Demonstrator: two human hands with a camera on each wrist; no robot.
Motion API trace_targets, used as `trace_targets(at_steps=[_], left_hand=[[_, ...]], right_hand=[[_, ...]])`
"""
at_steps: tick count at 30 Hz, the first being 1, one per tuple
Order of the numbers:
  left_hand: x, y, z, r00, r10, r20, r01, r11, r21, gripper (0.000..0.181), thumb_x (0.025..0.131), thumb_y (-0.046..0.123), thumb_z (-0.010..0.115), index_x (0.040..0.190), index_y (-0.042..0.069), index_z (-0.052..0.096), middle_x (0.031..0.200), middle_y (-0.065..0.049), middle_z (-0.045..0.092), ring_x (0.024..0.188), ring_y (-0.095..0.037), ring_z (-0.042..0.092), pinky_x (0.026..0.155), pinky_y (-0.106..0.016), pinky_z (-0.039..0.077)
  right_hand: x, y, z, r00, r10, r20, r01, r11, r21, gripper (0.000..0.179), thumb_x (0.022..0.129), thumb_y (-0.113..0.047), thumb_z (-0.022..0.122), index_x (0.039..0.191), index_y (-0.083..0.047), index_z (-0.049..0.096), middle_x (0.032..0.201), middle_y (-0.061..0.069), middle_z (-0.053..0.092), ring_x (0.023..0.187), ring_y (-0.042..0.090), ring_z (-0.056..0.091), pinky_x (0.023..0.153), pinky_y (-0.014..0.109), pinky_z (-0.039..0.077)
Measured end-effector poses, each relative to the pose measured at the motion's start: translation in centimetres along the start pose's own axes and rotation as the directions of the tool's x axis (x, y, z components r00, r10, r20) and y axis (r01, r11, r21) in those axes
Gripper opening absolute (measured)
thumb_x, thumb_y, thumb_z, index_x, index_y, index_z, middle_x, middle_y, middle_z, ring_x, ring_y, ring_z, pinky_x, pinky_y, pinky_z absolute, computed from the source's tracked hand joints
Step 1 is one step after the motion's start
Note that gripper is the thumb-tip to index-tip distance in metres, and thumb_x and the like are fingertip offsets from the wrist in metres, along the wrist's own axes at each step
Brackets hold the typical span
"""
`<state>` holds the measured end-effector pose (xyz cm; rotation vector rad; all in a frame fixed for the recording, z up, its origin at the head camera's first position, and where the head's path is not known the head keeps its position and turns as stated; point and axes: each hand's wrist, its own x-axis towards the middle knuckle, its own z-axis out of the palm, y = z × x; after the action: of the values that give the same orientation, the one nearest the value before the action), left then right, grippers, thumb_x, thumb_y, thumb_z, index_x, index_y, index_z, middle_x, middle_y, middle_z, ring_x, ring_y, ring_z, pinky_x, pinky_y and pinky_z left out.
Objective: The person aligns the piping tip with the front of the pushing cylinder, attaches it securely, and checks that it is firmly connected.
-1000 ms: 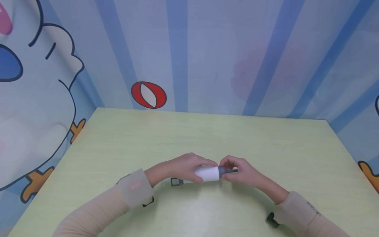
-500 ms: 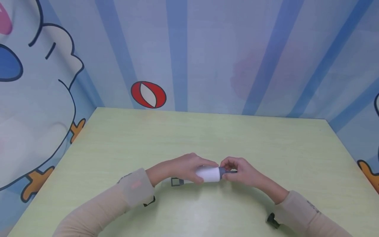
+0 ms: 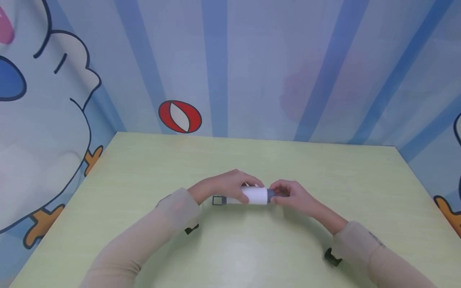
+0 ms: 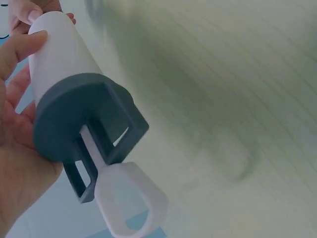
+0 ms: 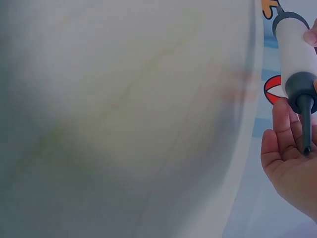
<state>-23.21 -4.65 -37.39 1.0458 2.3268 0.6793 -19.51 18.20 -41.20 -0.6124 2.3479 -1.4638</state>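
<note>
A large dispensing syringe [image 3: 258, 196] with a white barrel lies crosswise between both hands, held above the table. My left hand [image 3: 230, 186] grips the barrel, thumb on the near side. At that end, the left wrist view shows a dark grey cap [image 4: 49, 119] with square finger loops and a white plunger ring [image 4: 104, 198]. My right hand [image 3: 297, 197] pinches the grey collar at the other end. From this collar [image 5: 300, 82] a thin tapered nozzle [image 5: 305, 121] points over the right palm in the right wrist view; the right thumb is mostly hidden there.
A pale yellow-green table [image 3: 223, 256] spreads under the hands. Behind it stands a blue striped wall [image 3: 259, 80] with a printed red and white ball [image 3: 180, 116]. Dark clips [image 3: 332, 257] hang from the wrist bands.
Both hands have moved forward over the table with the syringe between them. The left forearm has shifted right. Both hands keep their hold, and less of the nozzle shows past the right fingers.
</note>
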Motion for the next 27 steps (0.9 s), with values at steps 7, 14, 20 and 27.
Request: trace_targets(at_steps=[7, 14, 20, 27], left_hand=[[1.6, -0.6, -0.4, 1.000, -0.023, -0.007, 0.024, 0.998, 0.052, 0.051, 0.077, 0.011, 0.064, 0.125, 0.020, 0.050, 0.119, 0.002, 0.054, 0.096, -0.012, 0.049, 0.080, -0.026, 0.043], [2.8, -0.8, -0.7, 0.996, -0.083, -0.021, 0.084, 0.994, 0.064, 0.052, 0.077, 0.007, 0.064, 0.125, 0.019, 0.050, 0.122, 0.000, 0.053, 0.100, -0.015, 0.048, 0.085, -0.030, 0.041], [3.5, -0.9, -0.8, 0.992, -0.118, -0.044, 0.121, 0.990, 0.077, 0.052, 0.078, 0.007, 0.063, 0.126, 0.020, 0.050, 0.125, 0.000, 0.051, 0.103, -0.017, 0.047, 0.088, -0.033, 0.040], [4.2, -1.2, -0.6, 0.992, -0.101, -0.071, 0.110, 0.985, 0.136, 0.049, 0.079, 0.004, 0.061, 0.124, 0.019, 0.052, 0.124, 0.000, 0.053, 0.104, -0.017, 0.049, 0.088, -0.032, 0.040]], right_hand=[[1.4, 0.9, -0.7, 1.000, 0.004, -0.015, -0.004, 1.000, -0.019, 0.027, 0.081, -0.009, 0.060, 0.104, 0.006, 0.055, 0.096, 0.019, 0.060, 0.083, 0.013, 0.055, 0.071, 0.023, 0.046], [2.6, 1.7, -1.3, 0.998, 0.047, -0.035, -0.049, 0.996, -0.077, 0.028, 0.081, -0.010, 0.061, 0.104, 0.004, 0.057, 0.096, 0.017, 0.061, 0.083, 0.014, 0.055, 0.073, 0.027, 0.045], [3.3, 1.9, -1.7, 0.994, 0.090, -0.058, -0.095, 0.990, -0.102, 0.027, 0.081, -0.012, 0.061, 0.104, 0.001, 0.058, 0.096, 0.015, 0.061, 0.083, 0.016, 0.054, 0.073, 0.028, 0.043], [3.7, 2.0, -1.8, 0.992, 0.104, -0.076, -0.113, 0.986, -0.125, 0.025, 0.079, -0.008, 0.062, 0.101, 0.001, 0.058, 0.095, 0.015, 0.061, 0.083, 0.018, 0.055, 0.071, 0.028, 0.044]])
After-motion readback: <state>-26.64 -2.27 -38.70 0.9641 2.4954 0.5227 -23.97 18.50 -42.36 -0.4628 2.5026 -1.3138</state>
